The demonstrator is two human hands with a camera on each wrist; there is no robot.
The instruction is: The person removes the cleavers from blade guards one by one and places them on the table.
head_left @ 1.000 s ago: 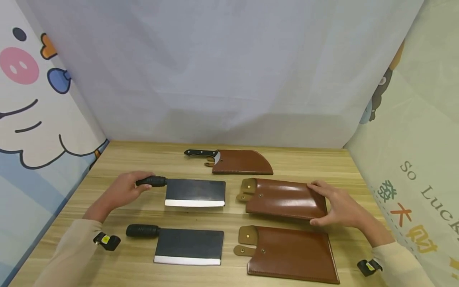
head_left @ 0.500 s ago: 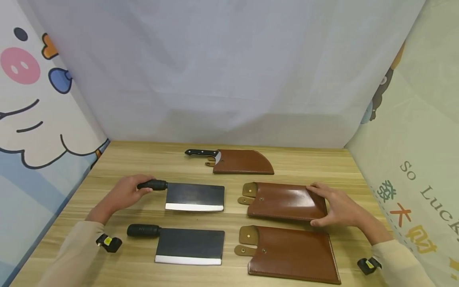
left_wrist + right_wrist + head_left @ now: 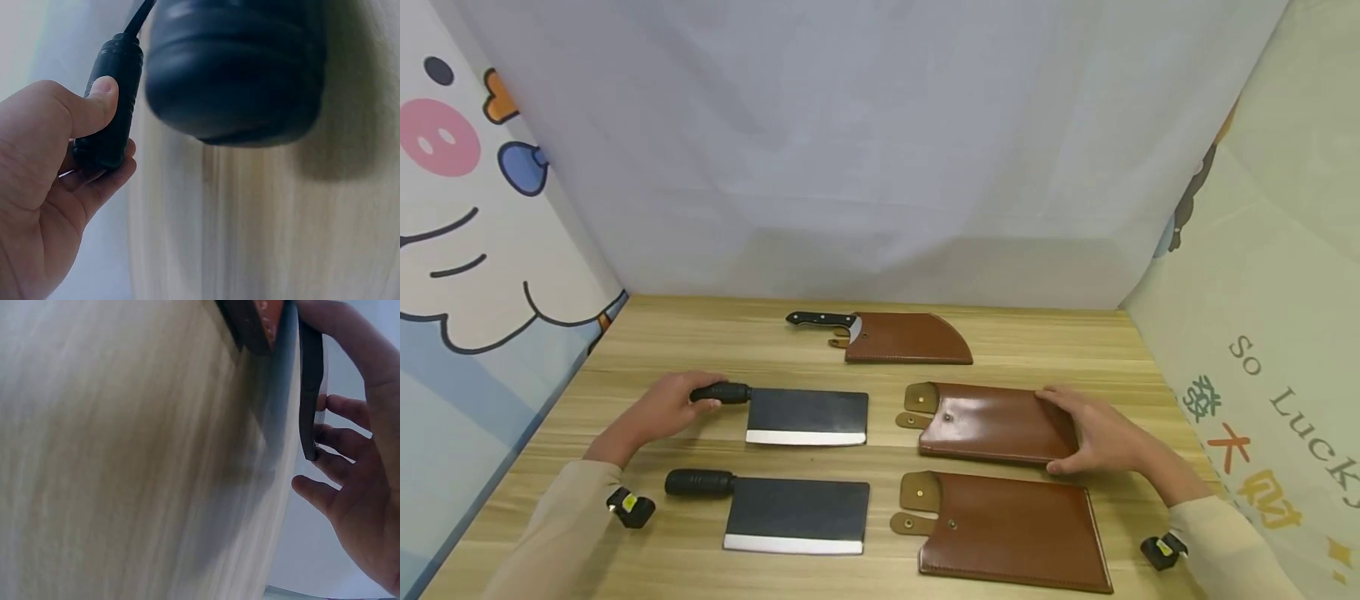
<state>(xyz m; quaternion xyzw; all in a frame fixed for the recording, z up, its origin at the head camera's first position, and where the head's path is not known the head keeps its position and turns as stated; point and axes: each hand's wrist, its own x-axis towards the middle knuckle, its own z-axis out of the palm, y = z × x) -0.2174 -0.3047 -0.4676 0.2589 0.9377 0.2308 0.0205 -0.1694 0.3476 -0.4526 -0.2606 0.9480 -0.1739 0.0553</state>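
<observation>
My left hand (image 3: 662, 410) grips the black ribbed handle of a cleaver (image 3: 807, 415), thumb on the near side. The cleaver's dark blade, with a bright edge facing me, points right. In the left wrist view the thumb presses that handle (image 3: 114, 100) and fingers curl beneath it. Across a short gap lies a brown leather sheath (image 3: 992, 421), its mouth and two snap straps facing the blade. My right hand (image 3: 1101, 433) spans the sheath's far right end, thumb on the near edge and fingers on the far one. In the right wrist view the sheath (image 3: 311, 387) appears edge-on.
A second cleaver (image 3: 797, 512) lies nearer me, with another brown sheath (image 3: 1015, 533) to its right. Farther back, a black-handled knife (image 3: 820, 319) sits inside a curved brown sheath (image 3: 910, 339). Cloth walls border the wooden table (image 3: 700, 333) on three sides.
Both hands have come slightly nearer me, bringing the cleaver and sheath with them. The sheath now lies flatter. The nearer cleaver and sheath have stayed put.
</observation>
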